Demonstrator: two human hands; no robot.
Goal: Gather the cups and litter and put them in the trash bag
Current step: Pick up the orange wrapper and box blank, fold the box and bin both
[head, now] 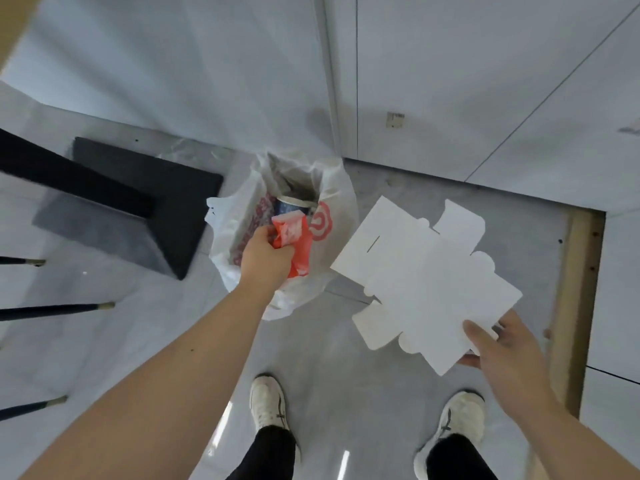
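A white plastic trash bag with a red logo stands open on the floor. A blue paper cup and patterned litter lie inside it. My left hand is over the bag's mouth, shut on a red-orange wrapper. Off to the right of the bag, my right hand grips a flattened white cardboard box by its near corner and holds it flat above the floor.
A black table base and post sit left of the bag, with thin chair legs at the far left. White cabinet doors rise behind. A wooden strip runs along the right. My two white shoes stand below.
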